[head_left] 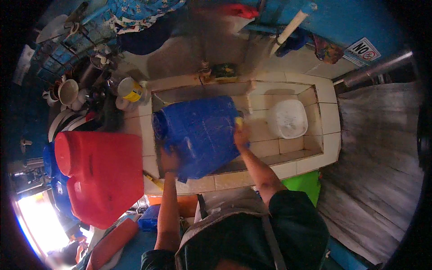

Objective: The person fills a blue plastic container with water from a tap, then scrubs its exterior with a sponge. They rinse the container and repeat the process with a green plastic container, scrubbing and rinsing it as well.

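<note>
A large blue plastic water container [200,130] lies on its side in the left part of a tiled sink [265,147], its round cap end to the left. My right hand [242,138] is at the container's right end, with fingers closed on a small yellow sponge [239,121] against the blue wall. Low on the container's left side, near the cap end, my left hand [169,160] touches it. Motion blurs that hand, so its fingers do not show clearly.
A white square basin [289,119] sits in the sink's right part. The faucet [205,72] is behind the sink. To the left stand a big red container [105,175], a white tub [130,89] and stacked dishes. At right hangs a grey curtain [378,166].
</note>
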Demonstrator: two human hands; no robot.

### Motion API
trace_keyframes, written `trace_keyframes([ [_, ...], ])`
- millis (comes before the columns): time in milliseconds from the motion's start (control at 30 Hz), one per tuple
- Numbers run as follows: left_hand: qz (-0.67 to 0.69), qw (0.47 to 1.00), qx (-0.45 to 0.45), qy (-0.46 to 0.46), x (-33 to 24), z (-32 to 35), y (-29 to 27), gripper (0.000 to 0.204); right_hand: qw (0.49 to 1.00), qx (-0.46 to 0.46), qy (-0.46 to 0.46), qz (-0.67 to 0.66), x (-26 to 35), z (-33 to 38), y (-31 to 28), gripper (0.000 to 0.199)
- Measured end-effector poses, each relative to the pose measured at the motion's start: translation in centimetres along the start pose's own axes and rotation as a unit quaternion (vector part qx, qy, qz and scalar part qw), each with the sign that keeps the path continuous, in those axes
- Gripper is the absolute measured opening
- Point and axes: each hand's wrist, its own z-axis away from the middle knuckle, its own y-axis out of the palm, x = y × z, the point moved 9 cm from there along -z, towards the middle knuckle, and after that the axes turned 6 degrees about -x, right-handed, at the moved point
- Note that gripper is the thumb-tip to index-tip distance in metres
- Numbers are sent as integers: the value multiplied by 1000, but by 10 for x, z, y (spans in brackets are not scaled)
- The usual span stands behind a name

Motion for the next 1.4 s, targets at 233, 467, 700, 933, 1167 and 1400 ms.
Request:
trace_keyframes([
  [233, -51, 999, 10, 16, 18, -15, 24, 50, 860, 154, -486, -29, 141, 126, 94, 43],
  [467, -57, 996, -12, 73, 42, -25, 35, 64, 960, 6, -245, 136, 32, -83, 108, 38],
  [700, -60, 996, 61, -22, 52, -23, 35, 67, 959, -78, -29, 272, -77, 48, 3, 44],
  [933, 245, 953, 170, -49, -37, 12, 44, 54, 852, 242, -463, 38, 165, 150, 22, 44],
  [1167, 589, 691, 213, -362, -149, 28, 99, 32, 923, 158, -306, -171, 136, 67, -93, 45],
  [1400, 749, 582, 139, -286, -193, 46, 109, 27, 953, -2, 87, -291, 33, 98, -62, 51],
])
